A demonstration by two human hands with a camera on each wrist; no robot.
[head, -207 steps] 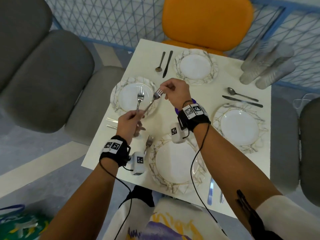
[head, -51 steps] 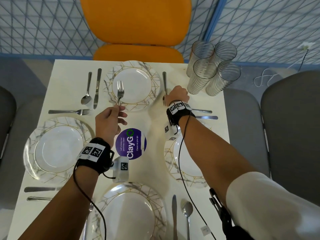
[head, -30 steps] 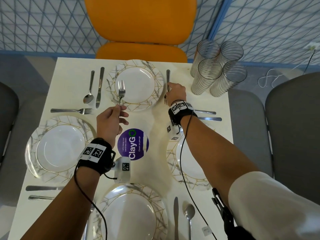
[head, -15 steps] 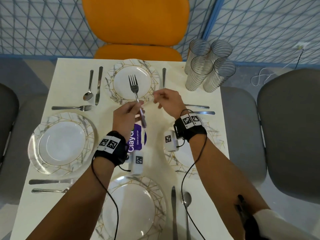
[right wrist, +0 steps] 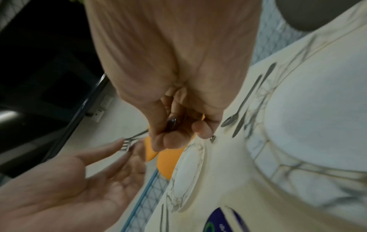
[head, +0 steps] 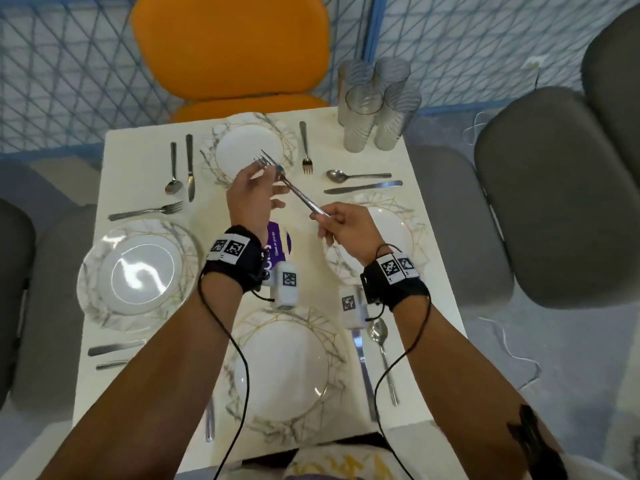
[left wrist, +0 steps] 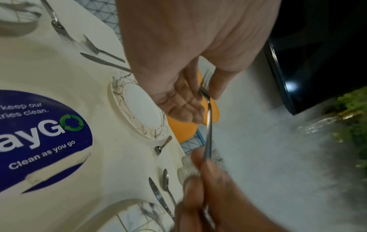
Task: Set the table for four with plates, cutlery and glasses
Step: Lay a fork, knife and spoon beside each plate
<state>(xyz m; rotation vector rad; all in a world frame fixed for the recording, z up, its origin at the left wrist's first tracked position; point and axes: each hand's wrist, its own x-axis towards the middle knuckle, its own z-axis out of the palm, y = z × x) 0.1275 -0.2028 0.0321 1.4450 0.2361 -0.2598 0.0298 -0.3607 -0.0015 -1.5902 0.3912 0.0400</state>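
Observation:
A steel fork (head: 294, 188) hangs slanted above the table between the far plate (head: 252, 150) and the right plate (head: 398, 230). My right hand (head: 320, 216) pinches the end of its handle, as the right wrist view shows (right wrist: 178, 131). My left hand (head: 266, 178) is spread with straight fingers, and the fork's (left wrist: 208, 125) tines lie by its fingertips (left wrist: 190, 106). Several ribbed glasses (head: 374, 105) stand clustered at the far right corner. Plates also sit at the left (head: 138, 271) and near (head: 280, 368) places.
Cutlery lies around the white table (head: 214, 216): a fork (head: 306, 150) right of the far plate, a spoon (head: 356, 175) and knife (head: 363, 187) beyond the right plate, a fork (head: 145, 212) beyond the left plate. An orange chair (head: 232, 46) stands behind, grey chairs at the sides.
The fork has passed from my left hand's grip to my right, which now holds the handle end. My left fingers have straightened, and the fork has swung to a slant.

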